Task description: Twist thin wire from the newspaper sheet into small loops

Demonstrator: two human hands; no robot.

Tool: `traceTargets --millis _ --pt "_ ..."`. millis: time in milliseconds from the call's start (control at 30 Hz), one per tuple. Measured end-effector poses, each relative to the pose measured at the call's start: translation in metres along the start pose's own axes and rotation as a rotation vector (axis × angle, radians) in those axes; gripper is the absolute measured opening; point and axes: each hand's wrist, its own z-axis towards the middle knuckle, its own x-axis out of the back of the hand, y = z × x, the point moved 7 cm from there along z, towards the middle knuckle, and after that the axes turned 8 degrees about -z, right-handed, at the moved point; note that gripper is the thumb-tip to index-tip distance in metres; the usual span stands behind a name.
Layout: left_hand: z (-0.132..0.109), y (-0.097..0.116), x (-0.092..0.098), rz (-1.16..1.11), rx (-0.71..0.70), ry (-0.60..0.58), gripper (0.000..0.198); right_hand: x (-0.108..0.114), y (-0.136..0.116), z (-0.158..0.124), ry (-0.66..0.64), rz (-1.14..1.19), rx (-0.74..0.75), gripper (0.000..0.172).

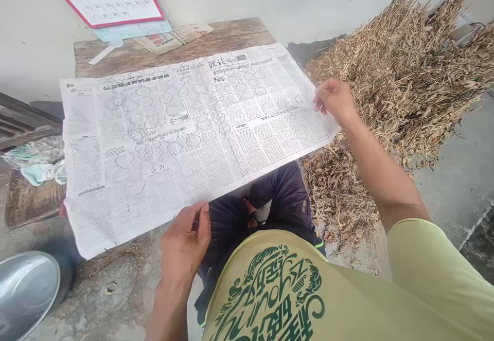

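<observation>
Loosely, left hand and right hand curl at the newspaper's edges, pinch unclear.

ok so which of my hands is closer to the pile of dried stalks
Your right hand: it is at the newspaper's right edge, beside the dried stalks. Your left hand is farther off, at the newspaper's near edge.
</observation>
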Motion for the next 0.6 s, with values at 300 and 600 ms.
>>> traceTargets --millis 300,600 --pt "0.002 0.002 -0.004 0.009 -0.018 -0.022 0.019 0.010 -0.001 0.004 0.150 0.200 0.019 0.033" --pt "0.000 -0.001 -0.009 -0.002 -0.023 -0.071 0.021 -0.010 0.045 0.016 0.016 0.325 -0.258 0.035"
